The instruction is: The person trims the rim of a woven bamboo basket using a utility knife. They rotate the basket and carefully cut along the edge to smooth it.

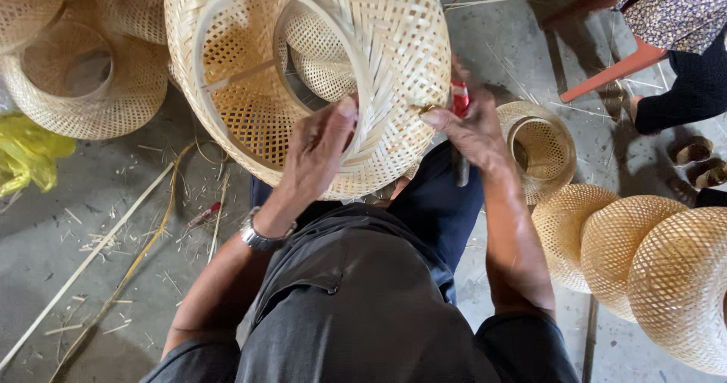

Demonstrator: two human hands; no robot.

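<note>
A: Grip status?

B: Left hand [318, 152] clamps the woven bamboo shade [379, 65] at its rim, thumb up along the weave. Right hand [473, 129] pinches the same rim, closed around a red-handled tool [460, 99].

A: Shade location?

B: Tilted over the lap, its hollow, open-lattice interior facing the camera. Similar woven shades [651, 269] lie on the concrete floor [113, 224], each hollow.

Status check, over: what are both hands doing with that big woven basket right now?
Left hand gripping the woven bamboo basket at its rim. Right hand pinching the rim edge, red-handled tool behind it. Loose bamboo strips on the floor, nothing blocking.
</note>
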